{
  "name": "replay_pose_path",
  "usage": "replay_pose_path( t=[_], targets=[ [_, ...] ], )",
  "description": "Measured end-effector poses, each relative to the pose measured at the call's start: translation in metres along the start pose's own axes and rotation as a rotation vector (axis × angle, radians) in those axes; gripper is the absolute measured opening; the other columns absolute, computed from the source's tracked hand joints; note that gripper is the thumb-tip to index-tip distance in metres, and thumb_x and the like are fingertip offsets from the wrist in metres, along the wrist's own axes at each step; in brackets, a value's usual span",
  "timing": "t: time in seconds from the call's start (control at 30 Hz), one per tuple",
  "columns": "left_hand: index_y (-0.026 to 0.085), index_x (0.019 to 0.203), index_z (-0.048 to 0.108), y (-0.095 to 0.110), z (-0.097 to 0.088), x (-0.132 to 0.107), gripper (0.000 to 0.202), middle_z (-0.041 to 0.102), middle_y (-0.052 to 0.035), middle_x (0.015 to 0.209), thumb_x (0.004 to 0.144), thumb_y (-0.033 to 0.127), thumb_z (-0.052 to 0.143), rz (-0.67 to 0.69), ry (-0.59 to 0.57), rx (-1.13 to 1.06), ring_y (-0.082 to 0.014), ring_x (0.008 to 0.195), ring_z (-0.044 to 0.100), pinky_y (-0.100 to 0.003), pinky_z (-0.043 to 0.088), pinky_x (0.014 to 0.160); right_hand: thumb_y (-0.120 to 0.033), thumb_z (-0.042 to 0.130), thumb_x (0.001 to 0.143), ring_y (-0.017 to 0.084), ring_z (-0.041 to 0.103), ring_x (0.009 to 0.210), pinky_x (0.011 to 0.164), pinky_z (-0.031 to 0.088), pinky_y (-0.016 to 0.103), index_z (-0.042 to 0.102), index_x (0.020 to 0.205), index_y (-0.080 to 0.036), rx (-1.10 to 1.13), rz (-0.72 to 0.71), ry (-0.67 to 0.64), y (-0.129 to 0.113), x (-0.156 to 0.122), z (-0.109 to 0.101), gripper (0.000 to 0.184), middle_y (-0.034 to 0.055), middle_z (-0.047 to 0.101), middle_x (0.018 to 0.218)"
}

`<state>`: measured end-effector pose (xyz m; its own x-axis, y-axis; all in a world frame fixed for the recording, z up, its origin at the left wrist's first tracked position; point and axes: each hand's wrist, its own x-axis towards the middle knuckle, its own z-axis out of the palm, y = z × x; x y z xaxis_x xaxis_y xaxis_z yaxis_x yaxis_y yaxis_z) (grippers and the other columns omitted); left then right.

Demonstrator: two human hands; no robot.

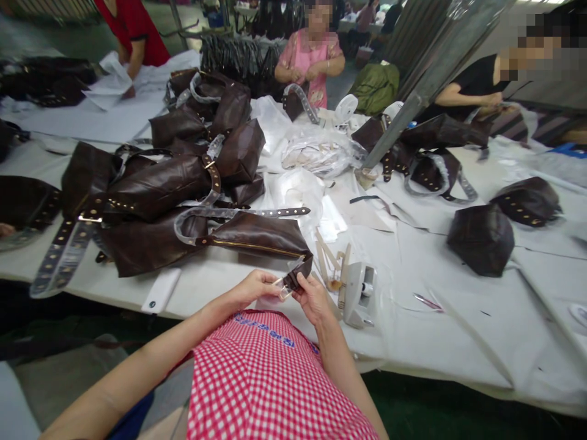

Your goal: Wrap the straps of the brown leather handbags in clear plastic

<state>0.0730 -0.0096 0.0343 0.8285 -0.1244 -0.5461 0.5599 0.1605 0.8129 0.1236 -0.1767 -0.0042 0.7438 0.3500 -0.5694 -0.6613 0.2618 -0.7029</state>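
A dark brown leather bag (261, 235) with a gold zipper lies on the table in front of me, its near end reaching toward my body. At that end is a buckle (285, 289) with a short strap. My left hand (258, 289) pinches the buckle from the left, a bit of clear plastic film beside it. My right hand (313, 299) grips the leather strap (298, 275) right next to the buckle. Another strap of this bag, studded and partly wrapped in clear plastic, lies across its top.
Several brown bags (160, 183) are heaped to the left. A white phone-like object (161, 289) lies at the table edge. Right of my hands stands a tape dispenser (360, 294); a red pen (427, 302) and more bags (480, 238) lie beyond. A metal post (426, 79) rises behind. Co-workers stand around.
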Motion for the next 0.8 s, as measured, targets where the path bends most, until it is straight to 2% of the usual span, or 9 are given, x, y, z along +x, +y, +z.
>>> replay_pose_path(
  t=[0.17,0.27,0.4,0.47,0.57,0.67,0.8],
  targets=[
    [0.009,0.071,0.07,-0.0017,0.0008,0.0022,0.02,0.065,-0.0019,0.064,0.058,0.024,0.072,0.03,-0.022,0.074,-0.0101,0.057,0.052,-0.022,0.038,0.059,-0.046,0.08,0.059,0.01,0.058,0.059,0.051,0.042,0.02,0.067,0.085,-0.019,-0.071,-0.033,0.067,0.0045,0.0027,0.0003,0.04,0.0009,0.07,0.075],
    [0.01,0.078,0.069,-0.0026,0.0009,0.0039,0.025,0.067,-0.0023,0.07,0.057,0.023,0.072,0.062,-0.023,0.071,-0.0114,0.062,0.055,-0.023,0.04,0.061,-0.047,0.078,0.06,0.009,0.056,0.056,0.049,0.042,0.019,0.067,0.087,-0.019,-0.08,-0.04,0.083,0.006,0.0036,-0.0004,0.04,0.0007,0.069,0.074],
    [0.011,0.075,0.063,-0.0043,0.0003,0.0027,0.025,0.064,-0.0011,0.065,0.056,0.025,0.073,0.019,0.027,0.099,-0.011,0.057,0.055,-0.022,0.039,0.056,-0.046,0.078,0.06,0.01,0.057,0.056,0.048,0.044,0.02,0.066,0.087,-0.018,-0.071,-0.062,0.079,0.0069,0.0033,-0.0008,0.041,0.0012,0.069,0.075],
    [0.011,0.073,0.062,-0.0063,-0.0006,0.0018,0.026,0.064,-0.0008,0.063,0.056,0.026,0.074,-0.013,0.012,0.094,-0.0107,0.055,0.055,-0.021,0.038,0.054,-0.046,0.078,0.059,0.01,0.058,0.056,0.047,0.045,0.02,0.066,0.087,-0.018,-0.075,-0.07,0.08,0.0068,0.0027,-0.0006,0.041,0.0015,0.069,0.075],
    [0.011,0.075,0.062,-0.0085,-0.0016,0.0016,0.028,0.065,-0.0008,0.064,0.054,0.025,0.074,-0.04,0.005,0.062,-0.0112,0.055,0.056,-0.021,0.038,0.054,-0.047,0.076,0.062,0.012,0.06,0.06,0.048,0.047,0.021,0.065,0.087,-0.018,-0.098,-0.08,0.054,0.0055,0.0015,-0.0008,0.04,0.0019,0.069,0.078],
    [0.012,0.071,0.06,-0.0086,-0.0012,0.0027,0.025,0.062,0.0007,0.06,0.053,0.023,0.073,-0.03,0.052,0.074,-0.0111,0.053,0.055,-0.02,0.037,0.052,-0.043,0.077,0.062,0.013,0.063,0.066,0.052,0.049,0.022,0.063,0.091,-0.018,-0.15,-0.097,-0.017,0.0029,0.0008,-0.0023,0.041,0.0024,0.07,0.084],
    [0.012,0.07,0.06,-0.0086,-0.0015,0.0031,0.023,0.061,0.0021,0.059,0.054,0.023,0.072,-0.033,0.055,0.091,-0.0097,0.051,0.052,-0.02,0.034,0.05,-0.035,0.08,0.059,0.014,0.064,0.065,0.049,0.045,0.02,0.059,0.093,-0.018,-0.254,-0.138,-0.061,0.0007,0.0019,-0.0044,0.043,0.0018,0.07,0.08]
  ],
)
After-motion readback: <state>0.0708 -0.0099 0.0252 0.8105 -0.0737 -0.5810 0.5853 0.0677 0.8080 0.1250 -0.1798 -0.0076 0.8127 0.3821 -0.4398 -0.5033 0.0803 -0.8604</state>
